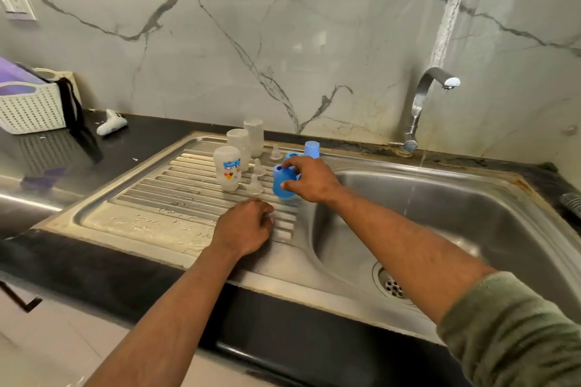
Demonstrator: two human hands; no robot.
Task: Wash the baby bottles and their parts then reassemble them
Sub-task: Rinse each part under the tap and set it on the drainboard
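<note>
Right hand (pixel 309 179) pinches a blue bottle cap (pixel 284 184) over the draining board (pixel 151 217), I judge to set it drying. Left of it stand three upturned bottles (pixel 227 171). Nearer me, my left hand (pixel 243 228) rests curled, gripping nothing visible.

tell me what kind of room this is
Most likely a home kitchen: a steel sink with a ribbed drainboard, a running tap, and a dark counter against a marble-look wall.
</note>
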